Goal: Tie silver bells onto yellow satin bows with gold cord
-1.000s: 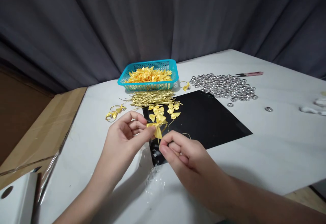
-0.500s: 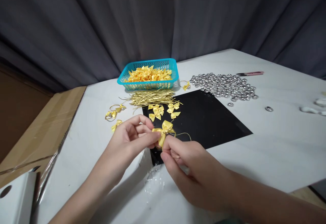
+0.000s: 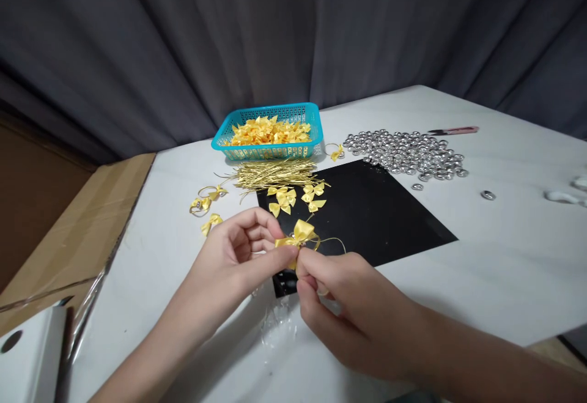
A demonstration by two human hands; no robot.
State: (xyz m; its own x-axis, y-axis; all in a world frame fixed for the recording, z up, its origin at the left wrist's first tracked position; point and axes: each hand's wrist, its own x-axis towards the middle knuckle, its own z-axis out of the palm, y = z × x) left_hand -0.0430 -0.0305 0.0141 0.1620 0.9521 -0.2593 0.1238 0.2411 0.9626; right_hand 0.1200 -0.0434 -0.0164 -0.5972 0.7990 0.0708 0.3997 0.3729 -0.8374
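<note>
"Over the black sheet, what are the left fingers gripping?"
"They are pinching the yellow bow; the right fingers are curling against it, exact grip hidden."

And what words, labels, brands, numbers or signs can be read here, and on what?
None: no readable text anywhere.
Blue basket, black sheet, cardboard, white box-like object: no lettering seen on the visible parts.
Silver pieces, pink-handled tool: too small to tell.

White table under black sheet
</note>
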